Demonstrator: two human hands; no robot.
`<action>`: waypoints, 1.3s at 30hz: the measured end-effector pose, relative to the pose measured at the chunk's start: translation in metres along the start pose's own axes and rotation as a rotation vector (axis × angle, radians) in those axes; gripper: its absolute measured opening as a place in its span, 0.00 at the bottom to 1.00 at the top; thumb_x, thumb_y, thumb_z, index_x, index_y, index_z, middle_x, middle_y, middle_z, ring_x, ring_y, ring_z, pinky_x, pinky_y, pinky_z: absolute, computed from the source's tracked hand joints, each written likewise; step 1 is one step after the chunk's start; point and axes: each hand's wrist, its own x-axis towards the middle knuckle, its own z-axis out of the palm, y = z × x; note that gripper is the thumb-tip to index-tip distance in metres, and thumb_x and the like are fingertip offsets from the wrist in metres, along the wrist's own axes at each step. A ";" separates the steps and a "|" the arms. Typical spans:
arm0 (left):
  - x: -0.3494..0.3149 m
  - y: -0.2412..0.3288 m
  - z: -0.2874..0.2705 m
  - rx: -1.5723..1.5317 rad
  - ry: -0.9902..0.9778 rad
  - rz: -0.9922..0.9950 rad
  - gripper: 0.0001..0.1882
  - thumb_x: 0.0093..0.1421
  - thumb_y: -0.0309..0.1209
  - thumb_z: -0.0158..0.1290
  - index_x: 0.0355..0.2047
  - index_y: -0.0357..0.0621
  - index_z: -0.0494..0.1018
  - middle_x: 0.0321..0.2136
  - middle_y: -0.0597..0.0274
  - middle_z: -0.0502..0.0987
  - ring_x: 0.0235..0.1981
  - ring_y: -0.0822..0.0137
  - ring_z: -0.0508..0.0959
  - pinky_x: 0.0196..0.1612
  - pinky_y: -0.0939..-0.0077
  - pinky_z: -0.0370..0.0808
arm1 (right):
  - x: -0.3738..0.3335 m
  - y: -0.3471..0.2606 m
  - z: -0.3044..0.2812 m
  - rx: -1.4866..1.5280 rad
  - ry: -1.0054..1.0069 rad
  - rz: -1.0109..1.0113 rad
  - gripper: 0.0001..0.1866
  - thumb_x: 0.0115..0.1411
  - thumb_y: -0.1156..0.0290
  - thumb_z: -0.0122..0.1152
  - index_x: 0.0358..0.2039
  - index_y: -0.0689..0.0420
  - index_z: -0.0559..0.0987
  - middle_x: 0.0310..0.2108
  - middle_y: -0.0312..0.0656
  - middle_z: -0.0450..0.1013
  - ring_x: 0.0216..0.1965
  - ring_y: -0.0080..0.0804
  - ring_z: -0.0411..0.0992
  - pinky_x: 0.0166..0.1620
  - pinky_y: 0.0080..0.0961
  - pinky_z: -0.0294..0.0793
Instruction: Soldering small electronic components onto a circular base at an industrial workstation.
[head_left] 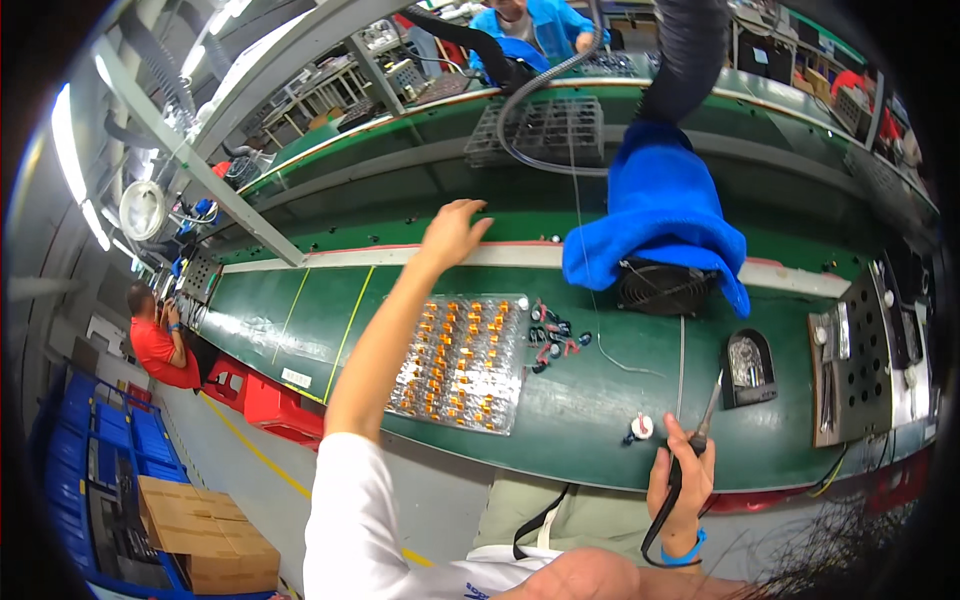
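Observation:
My left hand (pixel 453 238) is stretched out over the strip behind the bench's raised pale edge. Its fingers look partly bent with the thumb apart, and nothing shows in them. In my right hand (pixel 684 482), near the front edge, is a soldering iron (pixel 702 428) held like a pen, tip pointing up and away. Just left of that hand lies a small white round part (pixel 642 427) with a dark piece beside it. Under my left forearm sits a clear plastic tray (pixel 513 412) with rows of small orange-and-silver parts. Several small dark, red and white parts (pixel 556 335) lie beside the tray.
A black fan (pixel 664 287) under a blue cloth-wrapped duct (pixel 655 190) hangs over the bench. Thin wire (pixel 625 367) dangles onto the green top (pixel 585 430). A black holder (pixel 750 392) and perforated metal box (pixel 866 360) stand right. Other people work across and far left.

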 end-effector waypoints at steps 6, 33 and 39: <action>0.028 -0.060 0.045 0.321 -0.126 0.050 0.15 0.65 0.41 0.57 0.43 0.43 0.81 0.46 0.50 0.83 0.55 0.50 0.79 0.59 0.56 0.75 | -0.010 -0.001 0.004 -0.058 -0.007 0.019 0.19 0.62 0.86 0.59 0.54 0.62 0.73 0.52 0.57 0.80 0.37 0.51 0.74 0.49 0.41 0.74; -0.054 -0.180 -0.019 0.150 0.141 -0.508 0.11 0.56 0.21 0.61 0.41 0.42 0.85 0.37 0.46 0.85 0.43 0.48 0.85 0.50 0.58 0.80 | -0.008 0.001 0.007 -0.115 0.027 -0.047 0.17 0.58 0.91 0.56 0.48 0.66 0.76 0.45 0.56 0.83 0.31 0.48 0.74 0.38 0.38 0.76; -0.051 -0.166 -0.035 -0.086 0.284 -0.416 0.12 0.55 0.19 0.62 0.41 0.38 0.84 0.32 0.47 0.85 0.34 0.59 0.86 0.43 0.68 0.81 | -0.007 0.000 0.007 -0.126 0.040 -0.074 0.17 0.59 0.90 0.57 0.49 0.66 0.75 0.44 0.55 0.83 0.31 0.48 0.74 0.37 0.37 0.76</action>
